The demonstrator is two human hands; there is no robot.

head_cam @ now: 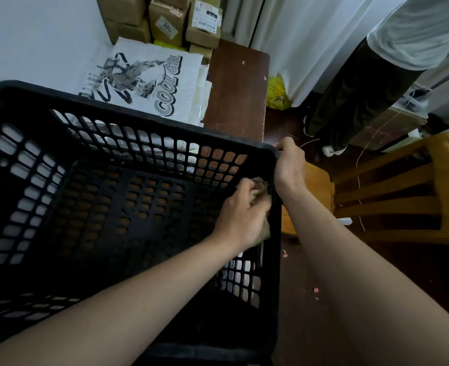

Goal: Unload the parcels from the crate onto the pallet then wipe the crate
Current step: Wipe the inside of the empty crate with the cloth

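Observation:
A big black plastic crate (144, 120) with lattice walls fills the left and middle of the view, and nothing lies inside it. My left hand (241, 210) is inside the crate and holds a brownish cloth (261, 192) pressed against the inner right wall. My right hand (289, 162) grips the crate's rim at its far right corner. A white printed parcel bag (149, 80) lies flat beyond the crate, on the brown wooden surface (236, 93). Cardboard parcels (170, 19) are stacked behind it against the wall.
Another person's dark trouser legs (350, 101) stand at the right, near white curtains (297, 35). A yellow bag (277, 93) lies on the floor by the curtain. A wooden chair (397, 191) stands right of the crate. Small scraps dot the dark floor.

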